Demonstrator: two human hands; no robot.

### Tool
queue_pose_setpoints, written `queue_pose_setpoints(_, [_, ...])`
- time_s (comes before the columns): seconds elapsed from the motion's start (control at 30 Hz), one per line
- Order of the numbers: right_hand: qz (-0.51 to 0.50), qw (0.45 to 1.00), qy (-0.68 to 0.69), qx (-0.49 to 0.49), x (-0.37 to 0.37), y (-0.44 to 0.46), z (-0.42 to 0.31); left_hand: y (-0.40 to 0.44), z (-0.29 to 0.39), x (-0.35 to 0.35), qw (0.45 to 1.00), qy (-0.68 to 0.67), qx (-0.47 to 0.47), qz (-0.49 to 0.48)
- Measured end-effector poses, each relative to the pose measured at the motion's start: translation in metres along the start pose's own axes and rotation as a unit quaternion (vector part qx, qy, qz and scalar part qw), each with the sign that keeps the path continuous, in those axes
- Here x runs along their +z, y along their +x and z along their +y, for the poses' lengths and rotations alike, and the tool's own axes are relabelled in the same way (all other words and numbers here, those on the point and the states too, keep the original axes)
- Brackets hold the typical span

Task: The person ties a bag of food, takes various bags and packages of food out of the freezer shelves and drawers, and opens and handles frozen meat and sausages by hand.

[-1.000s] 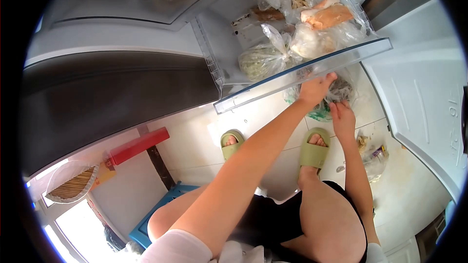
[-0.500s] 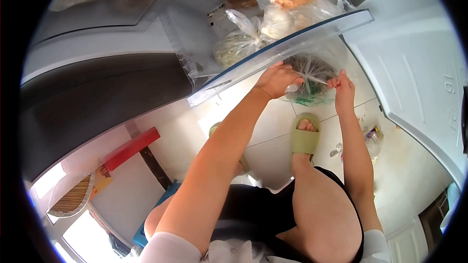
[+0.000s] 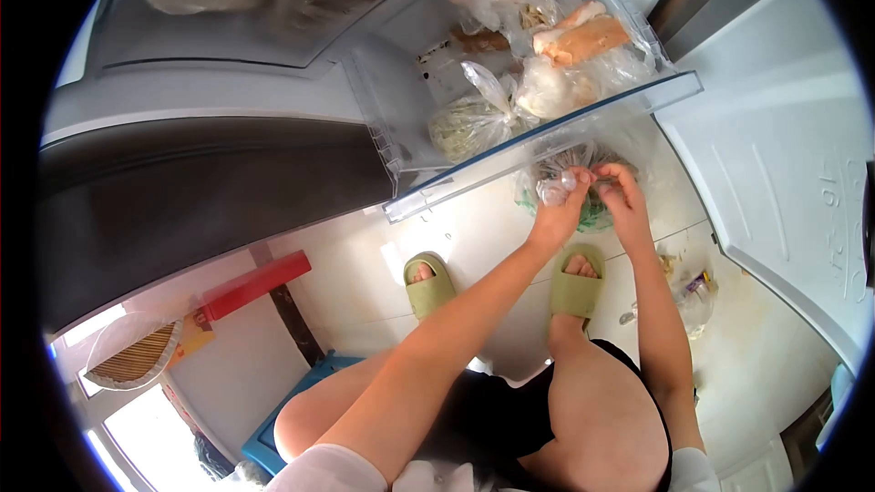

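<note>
A clear plastic bag (image 3: 558, 166) with dark, stringy contents and some green at its bottom is at the drawer's front, low near the floor. My left hand (image 3: 563, 214) is closed round the bag's gathered neck, and a bit of crumpled plastic pokes out by the thumb. Close beside it, my right hand (image 3: 625, 200) has its fingers bent and pinched at the same neck, touching or nearly touching the left fingertips. Just above both hands runs the clear front edge of the pulled-out drawer (image 3: 674, 89). Part of the bag lies behind my hands.
Inside the drawer are a knotted bag of greenish food (image 3: 478, 123) and bagged pale and orange-brown pieces (image 3: 583, 41). An open fridge door (image 3: 775, 128) stands at the right. Litter and a plastic wrapper (image 3: 697, 301) lie on the tiled floor. A red box (image 3: 255, 285) is at left.
My hands have come together at the bag's neck; before, the right hand held a stretched strand out to the right. The view has shifted, so the drawer appears lower and farther right.
</note>
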State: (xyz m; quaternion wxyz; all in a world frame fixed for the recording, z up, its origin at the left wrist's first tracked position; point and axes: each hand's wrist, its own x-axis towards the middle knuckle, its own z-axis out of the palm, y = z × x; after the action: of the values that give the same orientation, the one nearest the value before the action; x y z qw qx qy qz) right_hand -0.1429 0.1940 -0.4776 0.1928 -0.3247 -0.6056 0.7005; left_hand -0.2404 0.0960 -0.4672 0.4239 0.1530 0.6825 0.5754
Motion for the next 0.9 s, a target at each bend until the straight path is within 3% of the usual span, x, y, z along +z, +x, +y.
queue_pose_setpoints(0.1, [-0.042, 0.962, -0.245, -0.114, 0.007, 0.000, 0.020, -0.006, 0.004, 0.004, 0.998, -0.057, 0.009, 0.009])
queue_pose_setpoints(0.13, [-0.070, 0.966, -0.226, -0.100, 0.002, 0.004, 0.036, -0.008, 0.005, 0.003, 0.998, -0.065, -0.010, 0.019])
queue_pose_setpoints(0.23, [0.028, 0.992, 0.069, 0.102, 0.003, 0.023, 0.048, -0.011, 0.005, 0.011, 0.982, -0.109, 0.028, 0.153])
queue_pose_setpoints(0.27, [0.010, 0.992, -0.040, 0.119, 0.005, 0.025, 0.034, -0.014, 0.014, 0.011, 0.983, 0.053, 0.100, 0.142])
queue_pose_setpoints(0.3, [0.020, 0.979, -0.197, -0.043, 0.011, 0.022, 0.036, -0.017, 0.023, 0.010, 0.954, 0.215, 0.170, 0.125])
queue_pose_setpoints(0.33, [0.030, 0.916, -0.345, -0.201, 0.017, 0.017, 0.041, -0.019, 0.029, 0.009, 0.894, 0.369, 0.233, 0.104])
queue_pose_setpoints(0.4, [0.028, 0.809, -0.488, -0.325, 0.021, 0.014, 0.056, -0.013, 0.029, 0.009, 0.879, 0.383, 0.280, 0.040])
queue_pose_setpoints(0.47, [0.007, 0.813, -0.511, -0.279, 0.017, 0.020, 0.070, -0.005, 0.036, 0.006, 0.851, 0.420, 0.316, 0.000])
queue_pose_setpoints(0.53, [-0.074, 0.867, -0.464, -0.165, 0.003, 0.024, 0.071, -0.001, 0.049, -0.003, 0.809, 0.484, 0.334, -0.017])
queue_pose_setpoints(0.6, [-0.206, 0.921, -0.330, 0.022, -0.013, 0.030, 0.027, 0.005, 0.049, -0.018, 0.808, 0.547, 0.213, -0.057])
queue_pose_setpoints(0.63, [-0.189, 0.950, -0.248, 0.033, -0.013, 0.030, 0.025, 0.008, 0.046, -0.025, 0.801, 0.574, 0.151, -0.076])
queue_pose_setpoints(0.67, [-0.170, 0.971, -0.164, 0.045, -0.012, 0.027, 0.024, 0.012, 0.036, -0.031, 0.824, 0.535, 0.182, -0.044])
queue_pose_setpoints(0.7, [-0.150, 0.984, -0.079, 0.057, -0.007, 0.024, 0.011, 0.011, 0.039, -0.033, 0.853, 0.503, 0.135, -0.027])
queue_pose_setpoints(0.73, [-0.109, 0.978, 0.068, 0.163, -0.004, 0.020, -0.005, 0.008, 0.041, -0.035, 0.880, 0.468, 0.087, -0.010])
queue_pose_setpoints(0.77, [-0.100, 0.980, 0.057, 0.162, -0.007, 0.019, -0.001, 0.006, 0.042, -0.035, 0.902, 0.430, 0.040, 0.004])
queue_pose_setpoints(0.83, [-0.080, 0.983, 0.036, 0.158, -0.015, 0.019, 0.014, 0.002, 0.040, -0.034, 0.868, 0.495, -0.038, -0.008])
queue_pose_setpoints(0.87, [-0.094, 0.988, -0.049, 0.110, -0.012, 0.020, 0.019, 0.001, 0.039, -0.033, 0.847, 0.526, -0.077, -0.014])
queue_pose_setpoints(0.9, [-0.108, 0.983, -0.133, 0.060, -0.008, 0.021, 0.023, 0.002, 0.031, -0.030, 0.831, 0.555, 0.026, 0.021])
